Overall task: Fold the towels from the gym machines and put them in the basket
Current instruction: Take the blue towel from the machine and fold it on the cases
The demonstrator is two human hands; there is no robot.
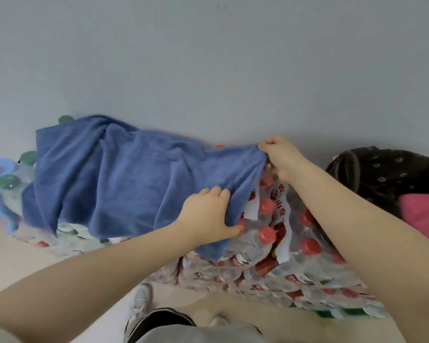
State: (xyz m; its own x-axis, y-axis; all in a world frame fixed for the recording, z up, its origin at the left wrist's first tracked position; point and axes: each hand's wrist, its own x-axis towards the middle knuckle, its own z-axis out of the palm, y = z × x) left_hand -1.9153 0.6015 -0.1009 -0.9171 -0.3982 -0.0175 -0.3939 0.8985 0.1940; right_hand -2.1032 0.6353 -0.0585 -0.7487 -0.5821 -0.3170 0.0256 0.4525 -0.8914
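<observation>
A blue towel point(124, 174) is spread, rumpled w/ long soft folds, over shrink-wrapped packs of water bottles point(265, 243) stacked on the floor point(15, 256) against a grey wall point(208, 58). The cloth looks plush, plain, no pattern seen; its left part is draped over green-capped bottles point(6, 183), its right part over red-capped ones. The far right corner is pinched by the right hand point(281, 157), fingers curled tight round the edge, corner lifted off the packs. The near right edge is gripped by the left hand point(209, 216): fingers laid on top of the cloth, thumb tucked below, fabric bunched between them. So both grips are closed on the towel, approx. along its right side, hands near each other but apart.

A light-blue item point(3, 194) is seen at the far left beside the green caps; what it is can't be told. At right, a dark patterned bag point(386, 174) sits by the wall w/ pink cloth point(424, 214) in front of it. A shoe point(140, 303) is seen at the bottom edge.
</observation>
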